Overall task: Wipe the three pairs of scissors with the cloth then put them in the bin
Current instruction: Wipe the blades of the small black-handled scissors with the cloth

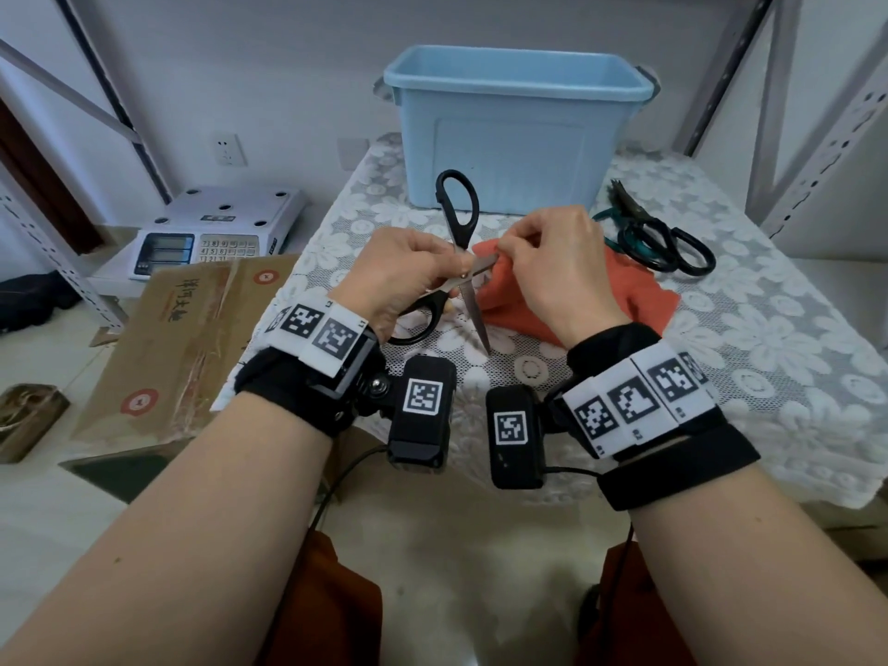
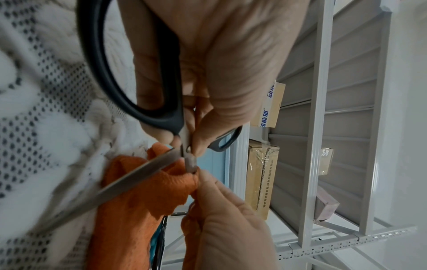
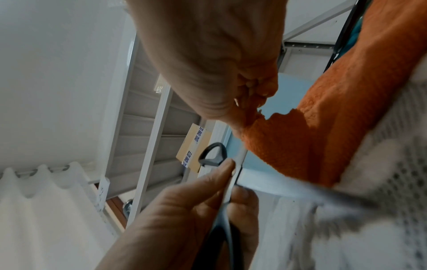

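My left hand grips a pair of black-handled scissors near the pivot, with the blades spread wide over the table. One blade points down toward me; the other runs right into the orange cloth. My right hand pinches the cloth around that blade. The left wrist view shows the black handle, the free blade and the cloth folded over the other blade. A black pair and a teal-handled pair lie right of the cloth. The blue bin stands behind.
A white lace tablecloth covers the table. On the floor to the left lie a flattened cardboard box and a white scale. Grey metal shelving stands to the right and behind.
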